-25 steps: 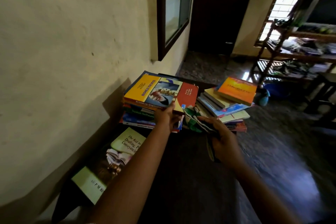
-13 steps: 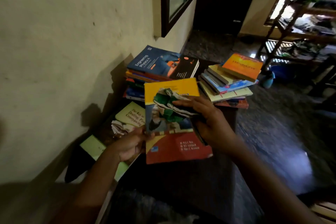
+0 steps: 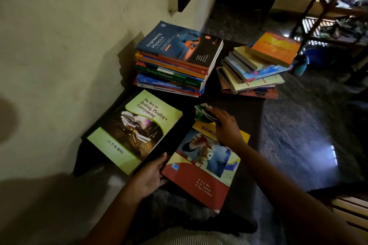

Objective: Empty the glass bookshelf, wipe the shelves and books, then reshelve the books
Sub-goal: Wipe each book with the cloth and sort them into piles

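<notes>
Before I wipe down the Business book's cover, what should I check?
1. Left hand grips the Business book at its left edge: ok.
2. Right hand holds the green cloth on the book's top end: ok.
3. Rest of the cover bare for the stroke: ok.
4. Gap to the Conveyancing book beside it: ok.
5. Far right stack squared up: not ok, books lie skewed.
6. Book's near end supported by the table: cannot tell.

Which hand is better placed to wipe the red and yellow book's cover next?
Right: the right hand holds the green cloth at the top of the book, while the left hand grips its lower corner.
</notes>
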`<action>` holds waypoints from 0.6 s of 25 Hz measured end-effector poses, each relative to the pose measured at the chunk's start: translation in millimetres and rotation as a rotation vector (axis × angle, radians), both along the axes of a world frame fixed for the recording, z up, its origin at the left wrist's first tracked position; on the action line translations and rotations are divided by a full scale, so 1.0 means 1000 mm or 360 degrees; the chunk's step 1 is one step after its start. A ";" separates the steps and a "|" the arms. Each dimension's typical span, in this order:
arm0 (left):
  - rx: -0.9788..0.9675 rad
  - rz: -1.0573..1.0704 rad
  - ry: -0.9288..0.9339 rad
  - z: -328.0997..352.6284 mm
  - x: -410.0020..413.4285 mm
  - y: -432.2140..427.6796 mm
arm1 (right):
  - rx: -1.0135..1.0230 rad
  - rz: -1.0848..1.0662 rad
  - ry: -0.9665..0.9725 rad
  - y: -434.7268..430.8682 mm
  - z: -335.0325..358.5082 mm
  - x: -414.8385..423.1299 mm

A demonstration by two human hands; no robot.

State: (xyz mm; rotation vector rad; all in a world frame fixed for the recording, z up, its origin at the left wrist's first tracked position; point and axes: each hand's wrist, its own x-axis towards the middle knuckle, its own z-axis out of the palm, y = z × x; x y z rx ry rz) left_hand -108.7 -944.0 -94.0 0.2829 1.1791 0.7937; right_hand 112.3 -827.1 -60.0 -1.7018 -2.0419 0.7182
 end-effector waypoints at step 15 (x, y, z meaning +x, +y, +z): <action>-0.0199 0.0243 -0.0207 0.002 -0.002 -0.007 | 0.0417 0.0890 -0.0078 -0.132 -0.050 -0.034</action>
